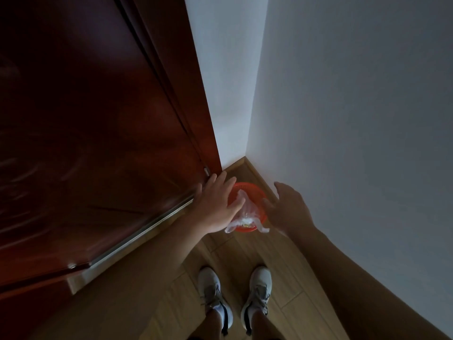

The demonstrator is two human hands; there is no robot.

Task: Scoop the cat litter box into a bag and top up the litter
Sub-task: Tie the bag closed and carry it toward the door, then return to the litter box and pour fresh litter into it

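- The left hand (215, 207) is at the centre of the frame, back up, with its fingers straight and spread; it grips nothing that can be seen.
- Its thumb overlaps the upper edge of the bag (246, 213); whether the two touch cannot be told.
- The right hand (288, 208) is just right of centre, palm turned toward the left hand, fingers loosely spread and holding nothing.
- The clear bag lies between the two hands, crumpled, with pale and yellowish bits showing in its lower part. Its loose ends hang over the near rim of the bin (247, 185).
- The orange bin stands on the floor (245, 253) below the hands, tucked into the corner; the left hand hides its left side and the right hand its right edge.
- A skirting board (257, 176) runs just behind the bin.
- A dark red door (85, 119) fills the left of the frame, with a metal strip (142, 231) along its lower edge, close to the left hand's fingertips.
- A white wall (355, 119) fills the right and upper middle.
- Two pale shoes (213, 290) stand on the wooden floor at the bottom centre.
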